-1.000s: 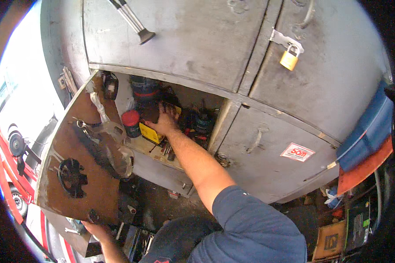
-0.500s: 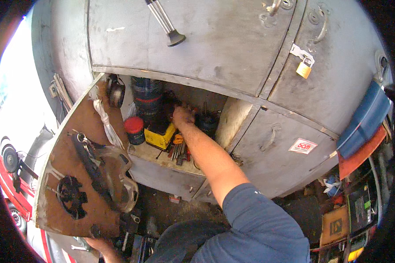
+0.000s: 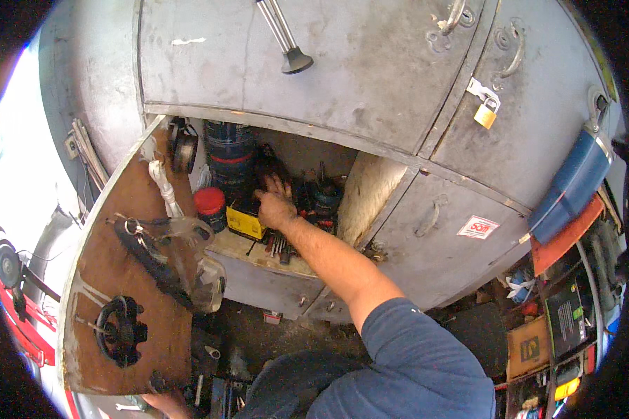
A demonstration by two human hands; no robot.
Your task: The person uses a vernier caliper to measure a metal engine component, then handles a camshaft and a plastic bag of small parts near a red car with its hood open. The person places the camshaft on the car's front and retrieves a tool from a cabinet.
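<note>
My right hand (image 3: 277,206) reaches into a grey metal cabinet, its fingers spread and nothing seen in them. It is over the right end of a yellow box with a dark, open-looking top (image 3: 245,223). A dark jar with a red lid (image 3: 210,202) stands left of the box. Several hand tools (image 3: 279,248) lie at the shelf's front edge, under my wrist. Dark round containers (image 3: 228,150) are stacked behind. My left hand (image 3: 169,403) is at the lower end of the open brown door (image 3: 162,276); its fingers are hidden there.
Goggles (image 3: 206,276), a white cord bundle (image 3: 164,187) and a black round part (image 3: 121,332) hang on the door's inner face. A padlock (image 3: 487,112) hangs on the upper right door. At right, shelves hold a cardboard box (image 3: 528,348).
My right hand has drawn back left and nearer, from behind the yellow box to over its right end, and its fingers now show spread. The orange-handled tool is now out of sight.
</note>
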